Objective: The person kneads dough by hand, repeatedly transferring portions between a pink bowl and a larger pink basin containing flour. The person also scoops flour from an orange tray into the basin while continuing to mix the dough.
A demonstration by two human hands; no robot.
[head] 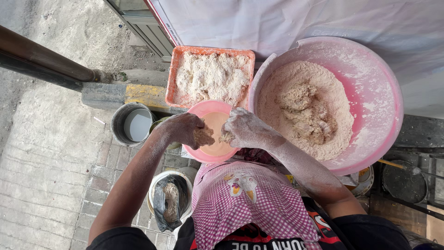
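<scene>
- The left hand (182, 129) is closed, its fingers clamped on a brown dough lump (203, 136) that sticks out toward the right hand.
- The right hand (245, 129), white with flour, has its fingers curled together on a smaller dough bit (226, 137).
- Both hands meet over the small pink bowl (206, 109), the two pieces of dough near each other but just apart.
- The small bowl holds a smooth tan liquid (217, 122) and sits between the tray and the person's chest.
- Just behind it stands an orange tray (175, 76), rectangular, heaped with floured pieces (210, 76).
- To the right is a big pink basin (374, 78), its inner wall dusted white; it holds a mound of flour (296, 78) with a rough brown dough mass (307, 113) in the middle.
- The basin's rim touches the tray's corner and the small bowl's edge.
- Both rest against a white cloth (286, 23) spread over the tabletop.
- The person wears a pink checked apron (249, 203) over a black shirt.
- Below the left forearm, on the brick pavement (55, 185), stands a white bucket (159, 178) with a dark bag (162, 208) of flour inside.
- Farther left is a grey pot (120, 122) with pale liquid in it.
</scene>
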